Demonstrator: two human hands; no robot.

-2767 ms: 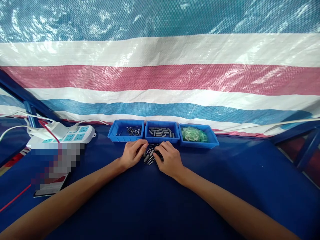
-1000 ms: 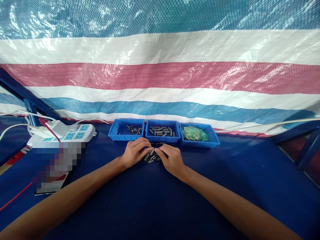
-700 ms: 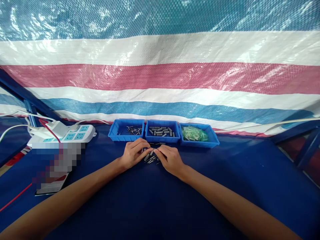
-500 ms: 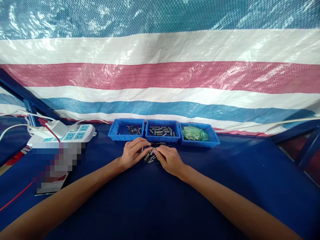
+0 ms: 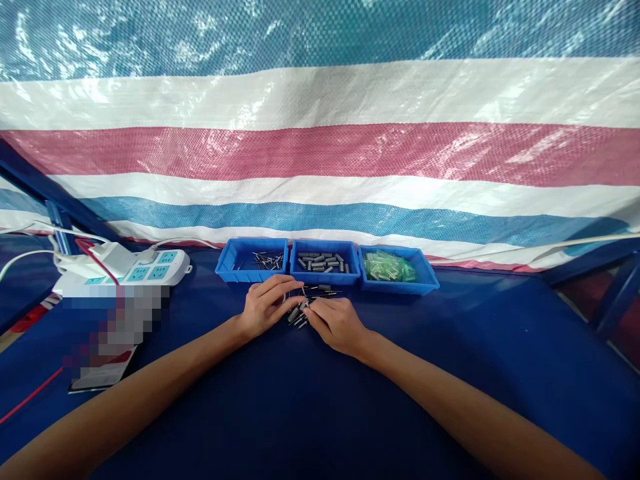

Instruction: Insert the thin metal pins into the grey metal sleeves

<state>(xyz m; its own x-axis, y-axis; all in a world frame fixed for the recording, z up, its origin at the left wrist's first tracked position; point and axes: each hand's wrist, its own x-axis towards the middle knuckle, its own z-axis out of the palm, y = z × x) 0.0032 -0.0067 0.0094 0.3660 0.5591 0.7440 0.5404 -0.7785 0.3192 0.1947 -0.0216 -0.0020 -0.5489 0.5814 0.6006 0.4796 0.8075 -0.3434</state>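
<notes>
My left hand (image 5: 270, 307) is curled at the left of a small pile of metal pins and grey cylinders (image 5: 295, 315). Its thumb and forefinger tips close around something thin and small that I cannot make out. Across from it, my right hand (image 5: 337, 325) pinches thumb against fingers, with a tiny light-coloured bit at the tips. Both sets of fingertips nearly meet above the pile. Just behind them lie more loose pins and grey cylinders (image 5: 325, 289), partly hidden by the fingers.
Three blue bins stand behind: one with metal pins (image 5: 270, 260), one with grey cylinders (image 5: 320, 263), one with a green plastic bag of small parts (image 5: 390, 267). At left are a white power strip (image 5: 165, 268), cables and a blurred flat object. A striped sheet (image 5: 320, 153) hangs behind.
My right hand has shifted slightly left, its fingertips closer to my left thumb. More of the loose parts behind the hands now show. My left hand is nearly still.
</notes>
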